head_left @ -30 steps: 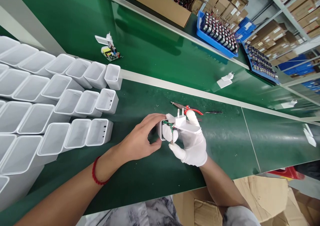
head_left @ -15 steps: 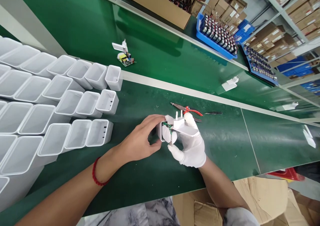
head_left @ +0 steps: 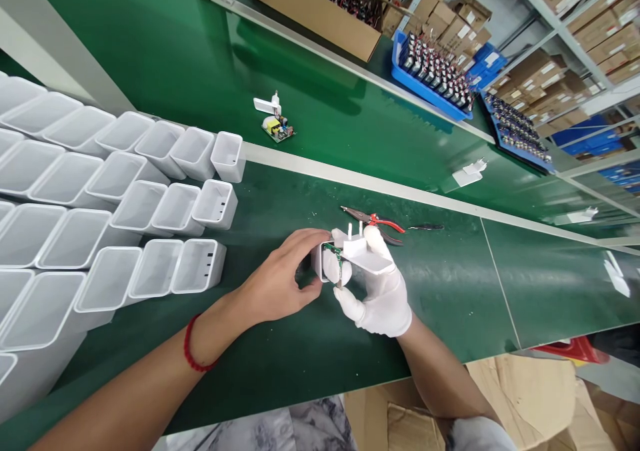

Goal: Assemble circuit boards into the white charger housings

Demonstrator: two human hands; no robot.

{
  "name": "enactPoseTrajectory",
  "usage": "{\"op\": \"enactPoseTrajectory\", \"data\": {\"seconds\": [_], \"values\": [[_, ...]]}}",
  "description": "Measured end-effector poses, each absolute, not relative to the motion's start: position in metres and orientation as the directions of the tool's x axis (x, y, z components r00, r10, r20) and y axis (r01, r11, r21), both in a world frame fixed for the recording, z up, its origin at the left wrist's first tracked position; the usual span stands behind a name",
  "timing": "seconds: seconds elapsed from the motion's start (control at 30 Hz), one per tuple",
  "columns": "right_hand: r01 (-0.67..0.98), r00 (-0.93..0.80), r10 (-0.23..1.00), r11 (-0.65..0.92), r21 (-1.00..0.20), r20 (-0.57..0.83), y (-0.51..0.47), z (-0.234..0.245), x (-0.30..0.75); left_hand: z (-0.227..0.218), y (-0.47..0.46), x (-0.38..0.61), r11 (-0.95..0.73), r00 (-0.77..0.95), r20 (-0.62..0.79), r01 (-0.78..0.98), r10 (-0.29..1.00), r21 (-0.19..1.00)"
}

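Note:
My bare left hand (head_left: 283, 274), a red bracelet on its wrist, is closed around a small white plastic housing (head_left: 317, 266). Its open end faces right. In a white glove, my right hand (head_left: 385, 302) grips a green circuit board (head_left: 333, 247) and the white plug cover (head_left: 369, 258) beside it, two pins pointing up. The board's left part is at the mouth of the housing, partly inside. How deep it sits is hidden by the fingers and housing wall. Just behind the right hand lie red-handled pliers (head_left: 381, 220).
Rows of open white housings (head_left: 199, 268) stand at left. A dark thin tool (head_left: 426, 227) lies beyond the pliers. Across a pale rail, a green belt (head_left: 200, 71) carries a circuit board with yellow part (head_left: 278, 130) and white plug covers (head_left: 470, 173). Behind are a blue tray (head_left: 425, 81) and a cardboard box (head_left: 320, 14).
On the belt, the circuit board and its cover have moved right, as have the nearer white plug covers. My hands and the parts in them have barely shifted.

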State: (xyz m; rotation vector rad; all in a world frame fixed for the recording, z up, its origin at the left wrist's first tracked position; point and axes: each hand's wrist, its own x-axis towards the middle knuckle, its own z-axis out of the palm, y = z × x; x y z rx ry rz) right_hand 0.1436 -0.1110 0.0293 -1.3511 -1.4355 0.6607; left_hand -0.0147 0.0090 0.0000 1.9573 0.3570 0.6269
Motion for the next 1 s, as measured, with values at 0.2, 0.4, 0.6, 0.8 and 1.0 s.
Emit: {"op": "enactPoseTrajectory", "data": {"seconds": [0.2,0.4,0.6,0.8,1.0], "values": [[0.356,0.144,0.946,0.225,-0.907,0.291,-0.1095,0.0339,0.1437,0.0016,0.0084,-0.0151,-0.428,0.838,0.236,-0.003,0.492,0.904],[0.346,0.165,0.95,0.195,-0.918,0.264,-0.1104,0.0264,0.1427,-0.0006,0.0091,-0.0164,-0.449,0.829,0.258,-0.009,0.496,0.893],[0.394,0.133,0.958,0.186,-0.9,0.256,-0.1112,0.0279,0.1457,-0.0014,0.0095,-0.0148,-0.461,0.832,0.262,-0.009,0.488,0.887],[0.358,0.15,0.932,0.26,-0.897,0.33,-0.1106,0.0302,0.1448,-0.0009,0.0091,-0.0165,-0.441,0.834,0.238,0.007,0.498,0.898],[0.327,0.147,0.94,0.248,-0.912,0.309,-0.1109,0.0269,0.1443,0.0004,0.0092,-0.016,-0.454,0.829,0.26,-0.009,0.495,0.891]]}}
